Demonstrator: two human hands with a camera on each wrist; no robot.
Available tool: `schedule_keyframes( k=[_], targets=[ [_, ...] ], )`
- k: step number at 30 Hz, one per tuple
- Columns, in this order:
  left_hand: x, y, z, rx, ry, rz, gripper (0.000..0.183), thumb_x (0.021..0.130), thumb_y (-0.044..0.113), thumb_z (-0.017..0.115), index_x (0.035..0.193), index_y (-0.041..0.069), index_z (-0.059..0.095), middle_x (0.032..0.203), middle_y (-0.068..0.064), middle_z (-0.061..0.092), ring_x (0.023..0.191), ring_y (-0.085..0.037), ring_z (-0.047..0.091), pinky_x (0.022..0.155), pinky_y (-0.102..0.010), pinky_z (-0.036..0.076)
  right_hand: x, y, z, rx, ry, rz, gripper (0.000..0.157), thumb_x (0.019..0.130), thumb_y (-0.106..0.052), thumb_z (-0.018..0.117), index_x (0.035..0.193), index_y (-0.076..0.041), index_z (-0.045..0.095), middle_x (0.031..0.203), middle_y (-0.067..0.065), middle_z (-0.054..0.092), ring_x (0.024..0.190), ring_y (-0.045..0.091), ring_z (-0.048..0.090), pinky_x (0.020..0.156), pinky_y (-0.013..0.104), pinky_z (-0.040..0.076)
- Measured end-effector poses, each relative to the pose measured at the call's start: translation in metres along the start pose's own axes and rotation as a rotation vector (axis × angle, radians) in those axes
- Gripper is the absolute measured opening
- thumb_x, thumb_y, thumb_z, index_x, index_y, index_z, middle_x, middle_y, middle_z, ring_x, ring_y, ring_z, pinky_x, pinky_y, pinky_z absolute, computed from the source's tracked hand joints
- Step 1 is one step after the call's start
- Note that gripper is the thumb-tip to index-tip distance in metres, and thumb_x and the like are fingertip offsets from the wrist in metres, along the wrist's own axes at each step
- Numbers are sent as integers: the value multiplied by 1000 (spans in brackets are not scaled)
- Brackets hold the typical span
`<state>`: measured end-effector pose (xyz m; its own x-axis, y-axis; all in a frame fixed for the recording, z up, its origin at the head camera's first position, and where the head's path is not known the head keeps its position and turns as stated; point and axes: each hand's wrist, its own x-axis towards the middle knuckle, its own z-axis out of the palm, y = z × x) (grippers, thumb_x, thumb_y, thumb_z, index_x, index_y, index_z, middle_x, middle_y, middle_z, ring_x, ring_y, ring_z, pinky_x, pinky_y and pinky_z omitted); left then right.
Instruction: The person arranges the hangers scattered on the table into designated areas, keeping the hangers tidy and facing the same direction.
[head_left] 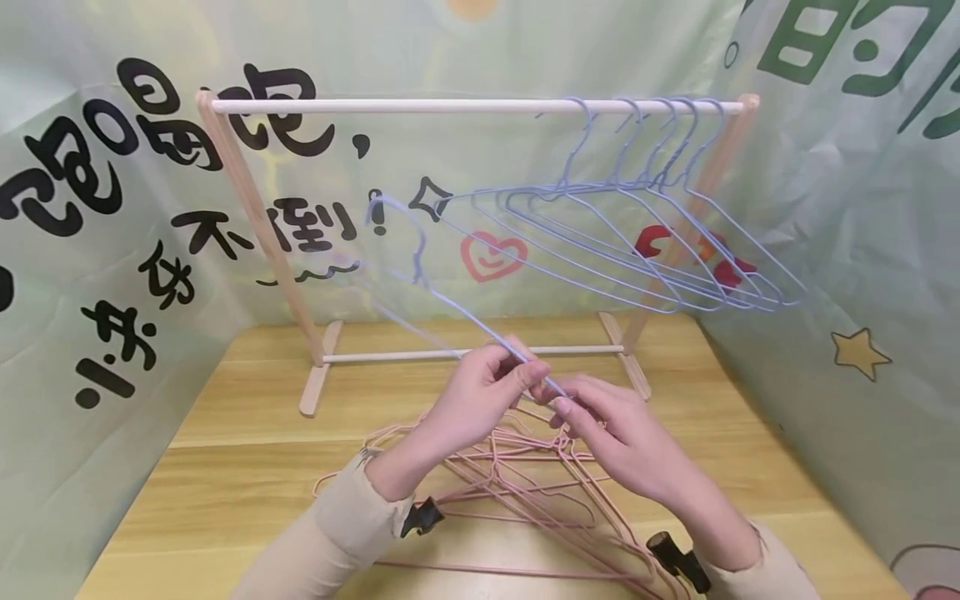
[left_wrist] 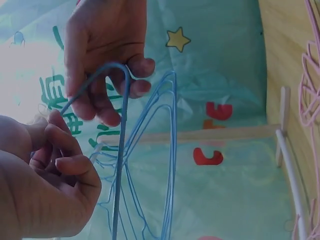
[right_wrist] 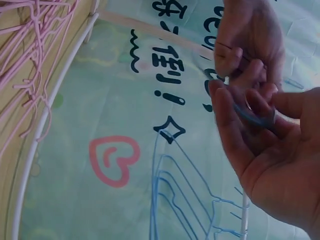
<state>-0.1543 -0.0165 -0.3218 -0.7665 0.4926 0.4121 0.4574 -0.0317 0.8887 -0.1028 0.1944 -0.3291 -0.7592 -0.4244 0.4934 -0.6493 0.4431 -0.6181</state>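
Observation:
A blue wire hanger [head_left: 474, 318] is held between both hands in front of the rack, its hook raised toward the upper left. My left hand [head_left: 480, 392] pinches one sloping arm of it between thumb and fingers. Close beside, at the hanger's lower right corner, my right hand [head_left: 622, 429] has its thumb and fingers about the wire. In the left wrist view the bent corner of the hanger [left_wrist: 120, 125] passes by the fingers of the right hand [left_wrist: 107, 45]. The right wrist view shows the left hand [right_wrist: 250, 45] gripping farther along the wire.
A rack with a white rail [head_left: 375, 106] and wooden legs [head_left: 251, 200] stands at the back of the table [head_left: 225, 467]. Several blue hangers [head_left: 600, 212] hang at the rail's right end. Below the hands lies a tangled pile of pink hangers [head_left: 525, 483]. Printed cloth [head_left: 825, 208] encloses the back and sides.

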Motion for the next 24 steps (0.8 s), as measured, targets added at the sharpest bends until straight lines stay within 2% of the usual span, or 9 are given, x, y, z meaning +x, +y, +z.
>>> schedule_keyframes(
  k=[3, 5, 8, 11, 13, 15, 19, 22, 24],
  targets=[
    [8, 3, 1, 16, 26, 11, 15, 105, 18, 62, 95, 8, 67, 71, -1, 53, 58, -13, 43, 56, -24, 37, 4, 4, 4, 27, 82, -33, 25, 107, 3, 48, 112, -9, 69, 98, -1, 73, 68, 10, 66, 58, 26, 56],
    [14, 5, 2, 8, 26, 21, 17, 106, 18, 61, 94, 6, 66, 76, -3, 57, 58, -14, 43, 56, -25, 37, 8, 8, 6, 43, 152, -97, 27, 105, 9, 45, 109, -6, 68, 89, 2, 72, 59, 11, 61, 53, 23, 51],
    [19, 9, 0, 31, 5, 13, 19, 108, 20, 57, 105, 4, 65, 87, -6, 62, 63, -15, 48, 58, -25, 40, 16, 14, 6, 37, 264, -202, 28, 101, 17, 46, 104, -2, 67, 78, 5, 70, 52, 10, 53, 49, 19, 45],
    [14, 18, -7, 127, -13, -10, 23, 108, 24, 57, 121, 5, 63, 100, -5, 64, 75, -15, 57, 66, -27, 48, 25, 19, 1, 15, 344, -238, 27, 98, 19, 47, 102, 1, 67, 73, 7, 70, 50, 10, 51, 47, 18, 42],
    [8, 25, -15, 219, 4, 44, 27, 106, 22, 60, 128, 7, 61, 105, -3, 65, 84, -13, 60, 72, -29, 51, 31, 21, -6, -9, 384, -225, 26, 98, 18, 49, 101, 2, 68, 72, 8, 69, 50, 9, 51, 47, 18, 42],
    [4, 33, -29, 296, 45, 130, 29, 103, 18, 63, 131, 7, 61, 107, -2, 64, 91, -14, 61, 78, -32, 53, 37, 24, -16, -53, 410, -220, 21, 100, 14, 49, 102, 5, 68, 71, 8, 69, 50, 9, 52, 48, 18, 43],
    [8, 47, -73, 451, 230, 390, 29, 100, 8, 63, 127, -1, 61, 107, -10, 66, 94, -20, 62, 80, -35, 49, 50, 31, -38, -150, 488, -223, 16, 103, 7, 51, 103, 9, 67, 70, 11, 69, 52, 3, 54, 51, 14, 44],
    [15, 59, -116, 620, 412, 501, 29, 100, 9, 61, 125, -5, 62, 112, -17, 67, 96, -26, 63, 81, -34, 47, 58, 34, -54, -240, 555, -218, 15, 103, 6, 54, 105, 8, 68, 70, 14, 70, 55, -3, 53, 55, 10, 43],
    [20, 67, -146, 737, 515, 524, 31, 100, 10, 60, 126, -6, 63, 119, -18, 68, 102, -29, 64, 85, -33, 45, 61, 37, -65, -312, 586, -203, 14, 103, 6, 56, 106, 6, 70, 71, 14, 70, 57, -7, 51, 57, 9, 40]
  ],
)
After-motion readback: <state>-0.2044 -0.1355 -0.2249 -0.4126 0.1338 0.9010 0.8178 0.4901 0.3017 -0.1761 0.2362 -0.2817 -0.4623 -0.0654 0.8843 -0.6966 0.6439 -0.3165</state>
